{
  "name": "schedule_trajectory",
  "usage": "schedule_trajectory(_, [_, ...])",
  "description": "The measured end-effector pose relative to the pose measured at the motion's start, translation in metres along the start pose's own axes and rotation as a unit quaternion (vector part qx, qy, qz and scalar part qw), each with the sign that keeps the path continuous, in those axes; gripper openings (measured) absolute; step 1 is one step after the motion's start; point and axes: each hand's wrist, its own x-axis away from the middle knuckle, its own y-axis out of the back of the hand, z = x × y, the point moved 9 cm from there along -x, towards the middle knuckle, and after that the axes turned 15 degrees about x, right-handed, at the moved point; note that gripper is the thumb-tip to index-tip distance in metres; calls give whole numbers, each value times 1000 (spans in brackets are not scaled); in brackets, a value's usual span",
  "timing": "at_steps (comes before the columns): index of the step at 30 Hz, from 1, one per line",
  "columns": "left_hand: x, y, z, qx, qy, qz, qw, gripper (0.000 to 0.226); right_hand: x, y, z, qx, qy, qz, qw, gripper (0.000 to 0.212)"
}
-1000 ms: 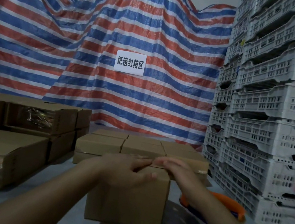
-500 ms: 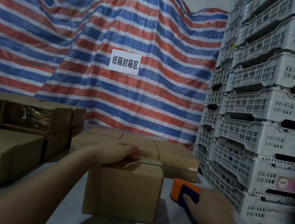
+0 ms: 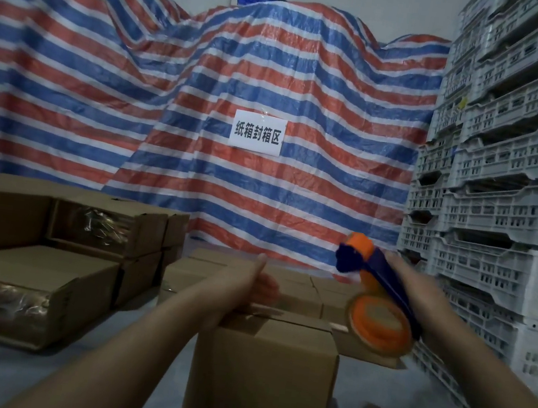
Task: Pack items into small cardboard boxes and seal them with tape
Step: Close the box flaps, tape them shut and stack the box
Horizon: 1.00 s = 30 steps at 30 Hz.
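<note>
Grey work surface in front of a striped tarp, taped boxes stacked at left: my left hand now rests edge-on, fingers loosely open and gripping nothing, on the closed flaps of the small box sitting centre. Half a second ago the right hand was only reaching the orange tape dispenser beside the box; now it is wrapped around the handle and holds it raised, right of the box. I judge packing done and sealing next.

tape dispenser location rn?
Head view, right side: the orange tape dispenser is held in the air by the right hand, just right of the small cardboard box, before the white crates.
</note>
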Motion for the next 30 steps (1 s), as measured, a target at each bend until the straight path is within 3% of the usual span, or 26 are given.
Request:
schedule_trajectory(3, [-2, 1, 0, 23, 10, -4, 1000, 61, 3, -44, 54, -61, 46, 148, 986, 43])
schedule_trajectory(8, [-6, 5, 4, 63, 35, -8, 997, 80, 11, -92, 75, 15, 77, 229, 970, 54])
schedule_trajectory(15, [-10, 10, 7, 80, 41, -3, 996, 71, 12, -98, 79, 70, 85, 235, 966, 50])
schedule_trajectory(24, [-2, 15, 1, 224, 24, 3, 974, 53, 11, -103, 85, 114, 95, 238, 960, 55])
schedule_trajectory(30, [4, 18, -2, 204, 25, -43, 978, 23, 12, -105, 88, 128, 97, 240, 958, 54])
